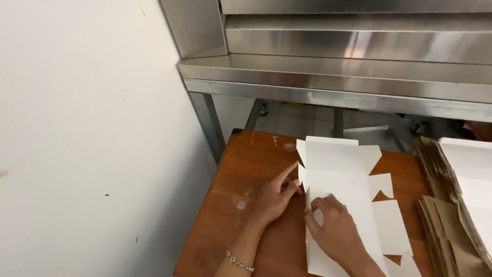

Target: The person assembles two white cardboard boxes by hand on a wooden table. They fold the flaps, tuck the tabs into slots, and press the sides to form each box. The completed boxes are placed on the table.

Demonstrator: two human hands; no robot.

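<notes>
A flat white cardboard box blank with several flaps lies unfolded on a brown wooden table. My left hand rests on the table at the blank's left edge, index finger stretched out and touching a side flap; a thin bracelet circles that wrist. My right hand presses down on the lower left part of the blank, fingers curled over the card. Neither hand lifts anything off the table.
A stack of flat brown and white box blanks lies at the table's right edge. A stainless steel counter on metal legs stands behind the table. A white wall runs along the left.
</notes>
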